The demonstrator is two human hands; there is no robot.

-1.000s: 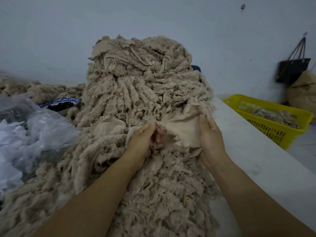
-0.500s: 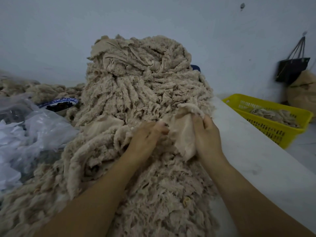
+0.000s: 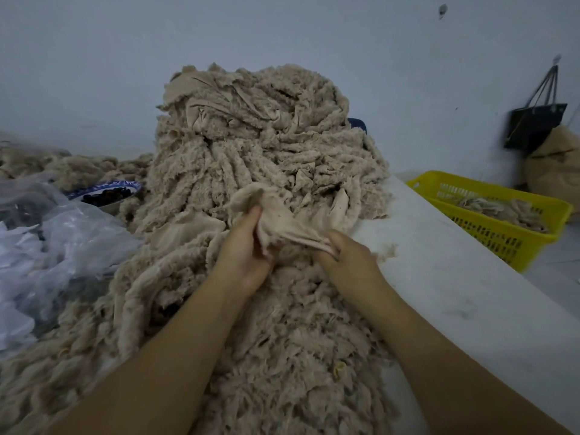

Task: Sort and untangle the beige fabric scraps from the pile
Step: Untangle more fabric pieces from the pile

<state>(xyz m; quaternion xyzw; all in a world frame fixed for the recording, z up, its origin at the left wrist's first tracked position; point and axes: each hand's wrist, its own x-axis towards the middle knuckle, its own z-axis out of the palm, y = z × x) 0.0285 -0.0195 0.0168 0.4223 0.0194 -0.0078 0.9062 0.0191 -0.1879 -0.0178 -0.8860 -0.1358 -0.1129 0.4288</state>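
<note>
Head view: at mid-frame my left hand [image 3: 244, 255] and right hand [image 3: 348, 259] both grip one beige scrap [image 3: 282, 224], held taut between them. Its long axis slants from upper left, at the left thumb, down to lower right into the right hand's curled fingers. The scrap lies just above both hands, against the front of the pile [image 3: 251, 136]. I judge the left hand nearer its bunched end.

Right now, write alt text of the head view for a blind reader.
The left hand and right hand grip one beige fabric scrap between them, above a tall pile of beige scraps on a white table. A yellow basket holding scraps stands to the right, crumpled clear plastic to the left.
</note>
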